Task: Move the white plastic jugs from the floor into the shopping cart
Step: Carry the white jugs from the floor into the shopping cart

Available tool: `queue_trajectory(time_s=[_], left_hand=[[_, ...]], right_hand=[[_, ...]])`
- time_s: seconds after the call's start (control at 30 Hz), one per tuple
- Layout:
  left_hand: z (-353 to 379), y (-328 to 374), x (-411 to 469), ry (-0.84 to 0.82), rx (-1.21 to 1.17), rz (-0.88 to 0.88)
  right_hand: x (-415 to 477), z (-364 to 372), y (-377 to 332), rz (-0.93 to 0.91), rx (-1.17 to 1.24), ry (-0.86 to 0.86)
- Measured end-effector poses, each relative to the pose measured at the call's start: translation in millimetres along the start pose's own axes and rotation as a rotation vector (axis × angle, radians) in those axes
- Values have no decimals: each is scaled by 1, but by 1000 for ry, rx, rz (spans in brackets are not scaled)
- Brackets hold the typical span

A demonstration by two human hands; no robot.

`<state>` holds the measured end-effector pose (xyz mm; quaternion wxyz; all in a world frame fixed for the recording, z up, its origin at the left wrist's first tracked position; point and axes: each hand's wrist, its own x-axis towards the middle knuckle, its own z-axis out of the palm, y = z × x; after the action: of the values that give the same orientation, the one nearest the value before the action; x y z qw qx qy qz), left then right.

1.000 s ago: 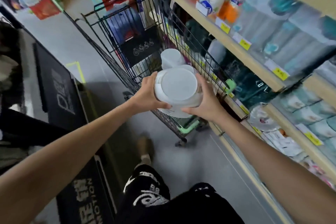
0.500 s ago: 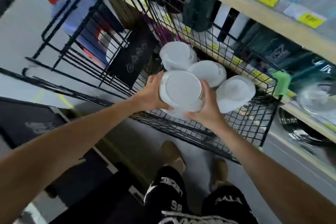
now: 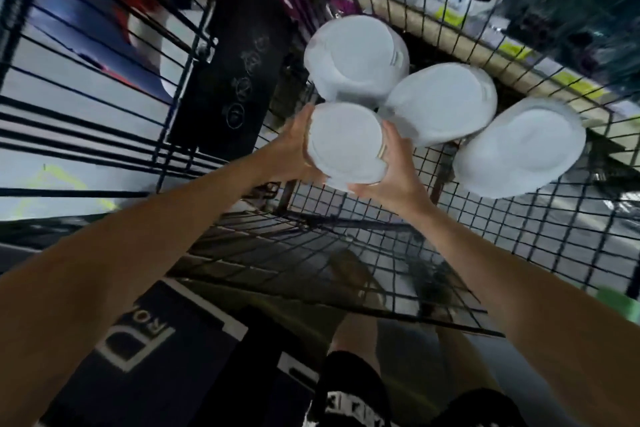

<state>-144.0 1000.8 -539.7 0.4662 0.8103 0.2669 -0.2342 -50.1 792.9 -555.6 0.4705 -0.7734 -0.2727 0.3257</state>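
Note:
Both hands hold one white plastic jug [image 3: 346, 142] inside the black wire shopping cart [image 3: 346, 236], its flat round base turned toward me. My left hand [image 3: 294, 149] grips its left side and my right hand [image 3: 394, 170] grips its right side. Three more white jugs stand in the cart beyond it: one [image 3: 356, 55] just behind, one [image 3: 443, 104] to the right of that, and one [image 3: 519, 149] at the far right. The held jug touches the two nearest ones.
A black sign panel [image 3: 235, 62] hangs on the cart's far end. A store shelf edge [image 3: 485, 52] with yellow price tags runs along the cart's right side. A dark floor mat [image 3: 138, 357] lies at lower left. My shoes show through the cart's mesh.
My head has moved closer over the cart and the held jug has gone lower and deeper into the basket, beside the three jugs there.

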Motion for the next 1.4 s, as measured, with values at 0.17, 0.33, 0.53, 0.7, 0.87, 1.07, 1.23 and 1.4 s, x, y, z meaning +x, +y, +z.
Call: queue_trajectory(time_s=[0.17, 0.33, 0.53, 0.7, 0.87, 1.07, 1.23, 1.4], left_hand=[[-5, -16, 17, 8, 12, 58], [-2, -27, 28, 65, 35, 69], [-10, -32, 36, 82, 32, 119], [-8, -30, 38, 85, 16, 47], [-4, -21, 32, 118, 63, 38], [2, 21, 4, 227, 15, -38], [8, 80, -34, 247, -44, 15], [27, 149, -68, 175, -67, 100]], right_hand=[[18, 14, 2, -24, -51, 9], [37, 23, 25, 39, -154, -38], [53, 31, 31, 33, -270, 0], [55, 27, 28, 66, -327, -28], [49, 22, 15, 92, -307, -9], [24, -12, -15, 153, -212, 23], [-15, -55, -41, 261, -130, 83], [-64, -111, -68, 273, -35, 154]])
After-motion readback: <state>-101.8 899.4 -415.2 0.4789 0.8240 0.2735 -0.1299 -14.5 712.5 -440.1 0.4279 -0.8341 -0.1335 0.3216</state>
